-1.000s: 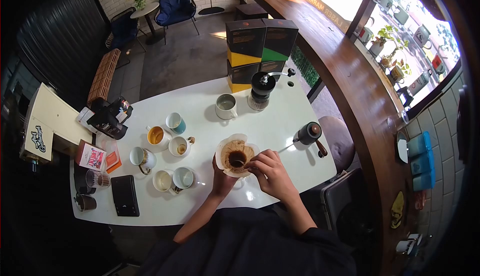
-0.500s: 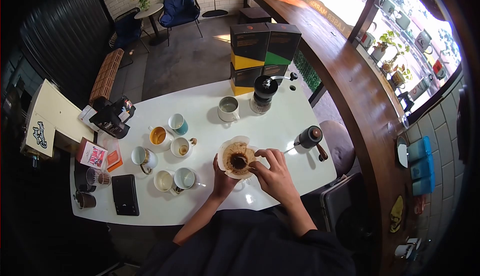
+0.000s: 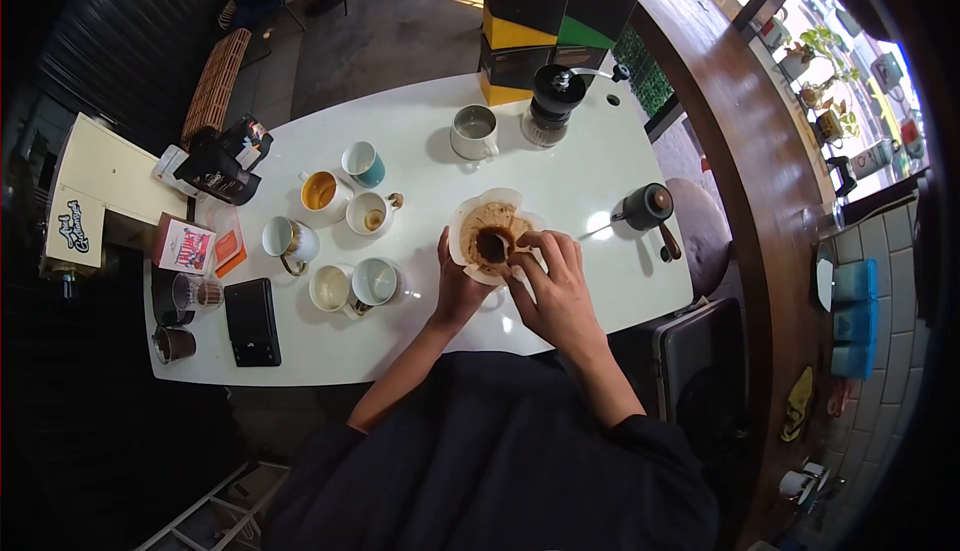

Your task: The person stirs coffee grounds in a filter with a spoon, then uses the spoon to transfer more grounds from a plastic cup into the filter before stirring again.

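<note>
A white paper coffee filter (image 3: 484, 213) with wet brown coffee grounds (image 3: 480, 235) clinging to its walls is in front of me, above the table. At its middle is a dark hollow. My left hand (image 3: 462, 289) wraps round the filter's left side; whatever supports the paper from below is mostly hidden. The fingers of my right hand (image 3: 556, 289) are bent in a pinch at the filter's right rim, with the fingertips on the paper. Beyond stand a cream mug (image 3: 474, 133) and a hand coffee grinder (image 3: 552, 103) with a crank.
Several cups, including an orange-lined cup (image 3: 322, 195) and a teal cup (image 3: 364, 165), stand left on the white table (image 3: 430, 181). A dark pot with a wooden handle (image 3: 648, 207) is at right. Black boxes (image 3: 525, 1) are stacked behind; a black tablet-like slab (image 3: 252, 323) lies far left.
My view has tipped downward, so the table and everything on it sit higher in the picture. Both hands stay at the coffee filter, the right one still at its right rim.
</note>
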Motion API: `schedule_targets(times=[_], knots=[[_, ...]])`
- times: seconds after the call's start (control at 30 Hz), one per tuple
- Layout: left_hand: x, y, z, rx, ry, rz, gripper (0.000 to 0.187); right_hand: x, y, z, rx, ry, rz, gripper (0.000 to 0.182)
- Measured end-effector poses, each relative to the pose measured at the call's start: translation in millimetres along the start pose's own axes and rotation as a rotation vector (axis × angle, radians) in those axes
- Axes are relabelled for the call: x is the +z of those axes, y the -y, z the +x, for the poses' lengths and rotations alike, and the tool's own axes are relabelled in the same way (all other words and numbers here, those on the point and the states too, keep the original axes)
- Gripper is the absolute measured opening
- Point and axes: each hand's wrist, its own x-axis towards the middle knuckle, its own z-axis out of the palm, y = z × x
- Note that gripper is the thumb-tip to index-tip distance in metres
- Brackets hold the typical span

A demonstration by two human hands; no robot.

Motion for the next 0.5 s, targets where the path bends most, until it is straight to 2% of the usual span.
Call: schedule_targets(times=[0.27, 0.5], knots=[[0.6, 0.3, 0.1, -0.016, -0.009, -0.042, 0.048, 2.3, 5.5, -1.8, -0.028, 0.012, -0.009, 0.018], [0.3, 2.9, -2.2, 0.004, -0.001, 0.010, 0.049, -4.7, 5.4, 1.5, 0.039, -0.048, 0.046, 0.013]])
